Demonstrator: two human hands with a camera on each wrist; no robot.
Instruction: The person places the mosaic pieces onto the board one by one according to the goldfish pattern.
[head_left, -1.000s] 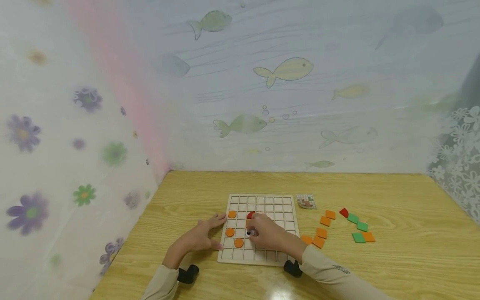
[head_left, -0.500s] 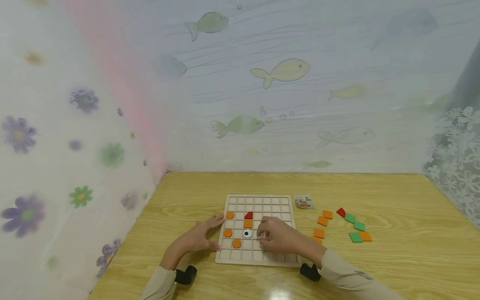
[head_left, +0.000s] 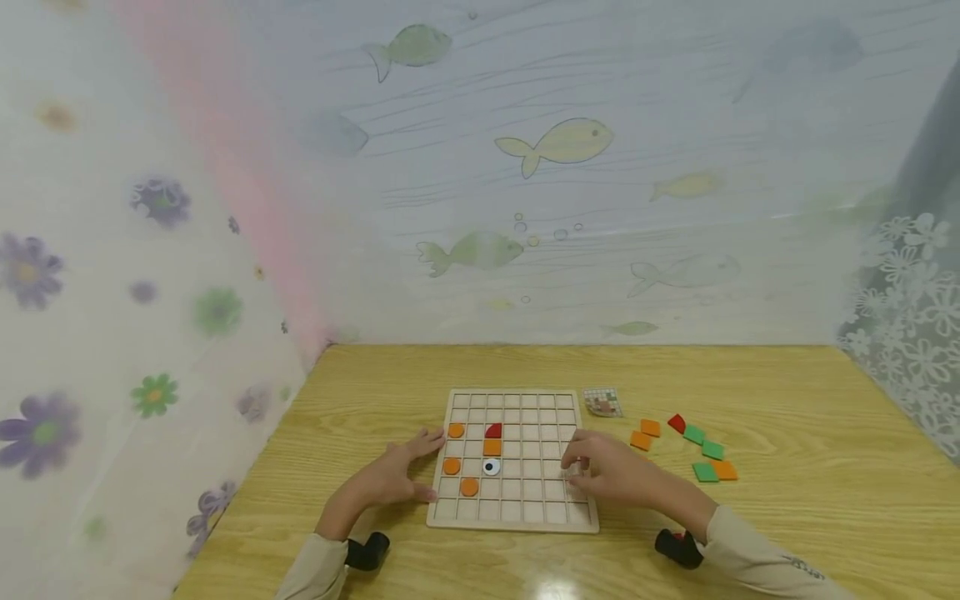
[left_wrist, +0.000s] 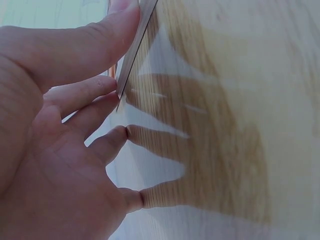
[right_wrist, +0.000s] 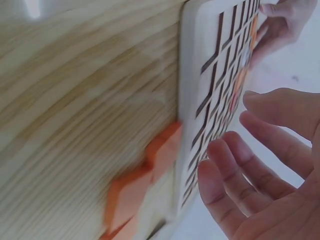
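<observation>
A wooden grid board (head_left: 513,525) lies on the table. It holds three orange discs (head_left: 468,487), a red quarter piece (head_left: 493,431), an orange square (head_left: 492,448) and a white eye piece (head_left: 491,467). The left hand (head_left: 386,479) has its spread fingers at the board's left edge; in the left wrist view the hand (left_wrist: 70,135) touches the edge with its thumb. Over the board's right side is the right hand (head_left: 622,471), fingers bent loosely and nothing between them; the right wrist view shows this hand (right_wrist: 265,170) empty above the grid.
Right of the board lie orange squares (head_left: 650,427), green pieces (head_left: 712,450) and another red quarter piece (head_left: 677,423). A small patterned card (head_left: 603,402) rests by the board's upper right corner. Printed curtains stand behind the table (head_left: 390,367) and to its left.
The right hand has let go of the white eye piece and moved right across the board, uncovering that piece, the orange square and the red quarter. The left hand has stayed at the edge.
</observation>
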